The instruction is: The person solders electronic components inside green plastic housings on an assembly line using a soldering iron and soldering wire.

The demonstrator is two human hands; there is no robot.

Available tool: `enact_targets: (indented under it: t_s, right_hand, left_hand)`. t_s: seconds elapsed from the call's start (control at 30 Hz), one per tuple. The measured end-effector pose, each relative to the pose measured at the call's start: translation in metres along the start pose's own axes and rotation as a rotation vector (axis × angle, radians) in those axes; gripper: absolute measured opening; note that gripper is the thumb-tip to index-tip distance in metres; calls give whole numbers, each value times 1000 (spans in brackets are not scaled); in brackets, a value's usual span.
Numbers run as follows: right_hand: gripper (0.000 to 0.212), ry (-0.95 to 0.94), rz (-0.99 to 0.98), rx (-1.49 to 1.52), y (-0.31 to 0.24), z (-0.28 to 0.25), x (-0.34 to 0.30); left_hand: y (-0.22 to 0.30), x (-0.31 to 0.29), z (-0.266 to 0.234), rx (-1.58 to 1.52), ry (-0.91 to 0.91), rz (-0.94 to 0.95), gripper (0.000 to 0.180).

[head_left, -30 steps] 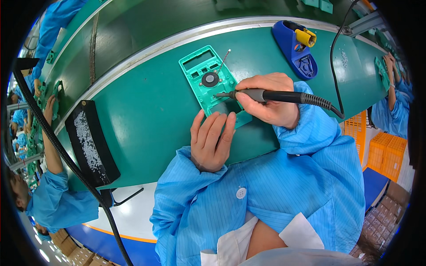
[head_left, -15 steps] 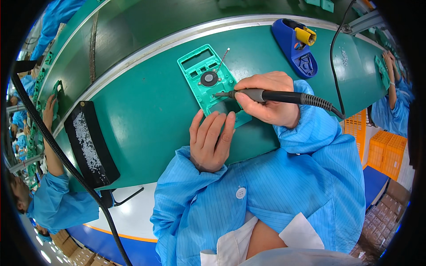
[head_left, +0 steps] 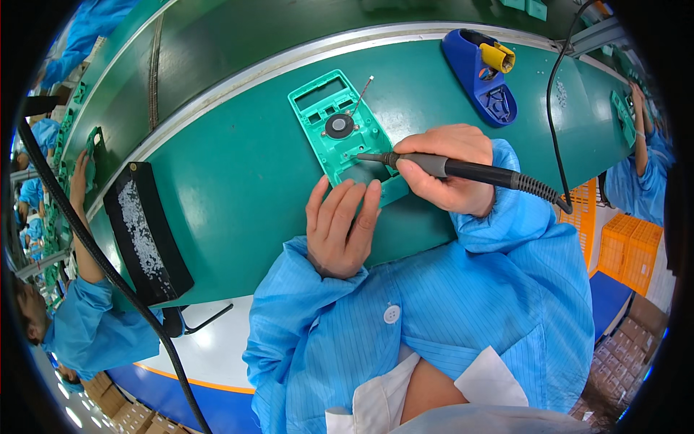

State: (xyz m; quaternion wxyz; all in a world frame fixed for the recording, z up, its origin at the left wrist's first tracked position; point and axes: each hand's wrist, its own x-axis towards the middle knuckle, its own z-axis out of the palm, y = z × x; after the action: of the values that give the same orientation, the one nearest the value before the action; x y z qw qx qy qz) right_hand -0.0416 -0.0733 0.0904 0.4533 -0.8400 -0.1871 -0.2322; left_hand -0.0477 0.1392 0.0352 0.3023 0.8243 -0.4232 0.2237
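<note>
Touching the left hand (head_left: 338,233), the green housing (head_left: 332,150) lies beyond.

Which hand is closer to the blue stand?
Right: the right hand, gripping a soldering iron, is below the blue stand in the picture; the left hand is farther, at the near edge of the green case.

Factory assembly line: soldering iron (head_left: 478,171), green bench (head_left: 224,173), blue-smocked co-workers (head_left: 101,325).
</note>
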Motion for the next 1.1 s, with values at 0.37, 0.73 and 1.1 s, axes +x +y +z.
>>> enact_targets:
  t_s: [0.37, 0.73, 1.1]
  right_hand:
    - [16, -39, -64, 1, 4, 8, -4]
    - [16, -46, -89, 4, 6, 9, -1]
    - [15, -55, -85, 4, 8, 10, -5]
  left_hand:
    - [0, -1, -1, 10, -11, 3, 42]
    - [-1, 0, 1, 10, 2, 1, 42]
    - [0, -4, 4, -6, -15, -13, 43]
